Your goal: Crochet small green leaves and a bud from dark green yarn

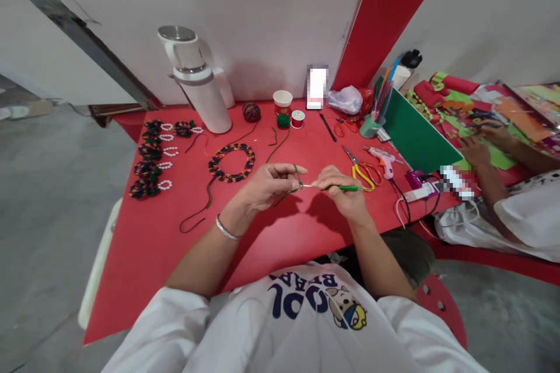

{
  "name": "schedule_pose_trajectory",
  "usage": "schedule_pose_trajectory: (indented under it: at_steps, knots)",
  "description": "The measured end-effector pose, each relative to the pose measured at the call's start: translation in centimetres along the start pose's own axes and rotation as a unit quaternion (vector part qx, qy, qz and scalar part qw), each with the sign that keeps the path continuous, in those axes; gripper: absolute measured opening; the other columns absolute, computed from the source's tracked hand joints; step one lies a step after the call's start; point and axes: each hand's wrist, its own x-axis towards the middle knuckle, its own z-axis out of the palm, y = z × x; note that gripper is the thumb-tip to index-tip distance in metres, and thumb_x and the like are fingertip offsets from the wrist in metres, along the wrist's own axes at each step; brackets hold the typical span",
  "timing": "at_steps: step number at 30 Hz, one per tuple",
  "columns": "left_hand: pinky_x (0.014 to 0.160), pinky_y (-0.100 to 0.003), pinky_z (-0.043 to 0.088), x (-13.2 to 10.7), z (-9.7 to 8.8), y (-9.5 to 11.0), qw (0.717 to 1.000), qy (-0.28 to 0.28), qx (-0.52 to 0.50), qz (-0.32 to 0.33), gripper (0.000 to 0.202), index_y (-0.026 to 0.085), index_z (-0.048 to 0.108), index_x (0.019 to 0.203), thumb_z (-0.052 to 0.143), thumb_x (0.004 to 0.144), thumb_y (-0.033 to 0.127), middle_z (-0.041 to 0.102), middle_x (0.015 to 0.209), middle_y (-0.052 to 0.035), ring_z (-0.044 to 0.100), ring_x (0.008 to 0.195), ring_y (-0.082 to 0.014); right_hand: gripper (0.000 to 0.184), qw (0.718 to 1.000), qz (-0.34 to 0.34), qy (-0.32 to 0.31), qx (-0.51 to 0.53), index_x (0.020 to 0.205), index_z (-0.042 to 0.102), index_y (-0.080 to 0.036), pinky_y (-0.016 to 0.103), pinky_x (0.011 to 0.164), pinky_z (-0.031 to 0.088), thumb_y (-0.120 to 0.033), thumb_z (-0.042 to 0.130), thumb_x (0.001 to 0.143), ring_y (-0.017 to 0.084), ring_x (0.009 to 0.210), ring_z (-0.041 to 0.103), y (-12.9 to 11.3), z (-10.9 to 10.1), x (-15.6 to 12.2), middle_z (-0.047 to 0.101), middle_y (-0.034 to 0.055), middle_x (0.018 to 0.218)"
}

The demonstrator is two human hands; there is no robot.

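My left hand (266, 186) pinches a loop of dark green yarn (298, 178) above the red table (166, 245). My right hand (343, 189) grips a green-handled crochet hook (345, 187) whose metal tip points left into that yarn. Both hands hover close together over the table's middle. The yarn strand trails back across the table to a small green yarn ball (283, 120). A silver bangle sits on my left wrist.
A multicoloured crocheted ring (231, 162), several small crocheted pieces with bead loops (151, 157), a white flask (199, 81), yellow scissors (363, 172), a glue gun (382, 158) and a pen cup (371, 125) lie about. Another person's hands (481, 148) work at the right.
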Motion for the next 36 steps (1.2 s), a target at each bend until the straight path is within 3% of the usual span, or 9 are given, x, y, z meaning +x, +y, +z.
schedule_pose_trajectory:
  at_steps: [2, 6, 11, 15, 20, 28, 31, 33, 36]
  knots:
    - [0.059, -0.022, 0.045, 0.0, 0.7, -0.5, 0.998, 0.036, 0.007, 0.051, 0.043, 0.013, 0.085, 0.095, 0.095, 0.053, 0.016, 0.067, 0.062, -0.0001, 0.057, 0.056, -0.0083, 0.033, 0.998, 0.003, 0.055, -0.014, 0.099, 0.081, -0.032, 0.048, 0.089, 0.058, -0.058, 0.062, 0.099, 0.024, 0.092, 0.074, 0.3, 1.4, -0.3, 0.084, 0.0046, 0.094]
    - [0.059, -0.02, 0.042, -0.1, 2.3, -1.6, 0.976, 0.141, 0.062, 0.155, 0.049, 0.013, 0.082, 0.108, 0.092, 0.06, 0.018, 0.063, 0.063, 0.0046, 0.052, 0.058, -0.0064, 0.021, 0.975, -0.032, 0.123, -0.182, 0.109, 0.081, -0.034, 0.048, 0.095, 0.054, -0.046, 0.066, 0.1, 0.024, 0.1, 0.072, 0.5, 3.8, -1.0, 0.084, 0.0044, 0.108]
    - [0.049, -0.019, 0.033, -0.4, 2.8, -1.6, 0.98, 0.139, 0.0, 0.142, 0.056, 0.013, 0.079, 0.114, 0.093, 0.06, 0.02, 0.057, 0.058, 0.0072, 0.043, 0.049, -0.0043, 0.022, 0.945, -0.1, 0.156, -0.27, 0.12, 0.078, -0.038, 0.047, 0.098, 0.051, -0.038, 0.066, 0.101, 0.023, 0.102, 0.071, 0.8, 4.7, -1.3, 0.082, 0.0039, 0.114]
    - [0.041, -0.017, 0.017, -0.4, 1.8, -0.5, 0.995, 0.06, -0.072, 0.022, 0.052, 0.014, 0.081, 0.107, 0.094, 0.057, 0.017, 0.056, 0.058, 0.0074, 0.028, 0.041, 0.0001, 0.028, 0.963, -0.095, 0.125, -0.218, 0.114, 0.08, -0.039, 0.049, 0.098, 0.052, -0.055, 0.061, 0.1, 0.024, 0.099, 0.07, 1.5, 3.8, -1.0, 0.082, 0.0032, 0.11]
    - [0.04, -0.018, 0.011, -0.3, 0.4, 0.5, 0.997, 0.02, -0.057, -0.043, 0.048, 0.014, 0.084, 0.102, 0.092, 0.055, 0.01, 0.055, 0.055, 0.0061, 0.027, 0.04, 0.0002, 0.029, 0.988, -0.069, 0.014, -0.138, 0.111, 0.081, -0.039, 0.051, 0.095, 0.053, -0.059, 0.063, 0.098, 0.024, 0.098, 0.071, 1.0, 0.8, 0.2, 0.084, 0.0017, 0.107]
    - [0.055, -0.022, 0.041, -0.2, -0.4, 0.5, 1.0, 0.012, 0.003, -0.024, 0.037, 0.012, 0.086, 0.089, 0.09, 0.052, 0.012, 0.068, 0.061, -0.0035, 0.057, 0.055, -0.0096, 0.023, 0.996, -0.029, -0.066, -0.052, 0.098, 0.083, -0.033, 0.047, 0.091, 0.057, -0.051, 0.069, 0.097, 0.022, 0.088, 0.074, -0.5, -2.3, 1.7, 0.086, 0.0022, 0.093]
    - [0.055, -0.023, 0.041, -0.1, 0.0, 0.2, 1.0, 0.007, 0.011, 0.003, 0.038, 0.012, 0.086, 0.091, 0.091, 0.053, 0.014, 0.066, 0.058, -0.002, 0.056, 0.054, -0.0093, 0.026, 0.998, 0.006, -0.047, 0.041, 0.095, 0.083, -0.032, 0.046, 0.088, 0.058, -0.051, 0.066, 0.099, 0.023, 0.09, 0.074, 0.3, -1.1, 1.2, 0.084, 0.0026, 0.088]
    - [0.058, -0.023, 0.043, -0.2, 0.4, -0.2, 0.999, 0.023, 0.018, 0.039, 0.044, 0.012, 0.085, 0.097, 0.091, 0.054, 0.015, 0.066, 0.06, -0.0005, 0.056, 0.056, -0.0094, 0.029, 0.998, 0.01, 0.013, 0.068, 0.097, 0.083, -0.033, 0.046, 0.088, 0.058, -0.054, 0.063, 0.1, 0.023, 0.092, 0.074, 0.9, 0.5, 0.6, 0.084, 0.0031, 0.091]
    - [0.061, -0.022, 0.044, -0.2, 1.4, -0.8, 0.988, 0.087, 0.064, 0.112, 0.057, 0.012, 0.082, 0.114, 0.09, 0.058, 0.014, 0.064, 0.063, 0.0028, 0.055, 0.059, -0.0087, 0.023, 0.994, -0.003, 0.104, -0.023, 0.108, 0.081, -0.033, 0.045, 0.091, 0.056, -0.048, 0.065, 0.1, 0.023, 0.098, 0.073, 1.3, 2.8, -0.3, 0.084, 0.004, 0.102]
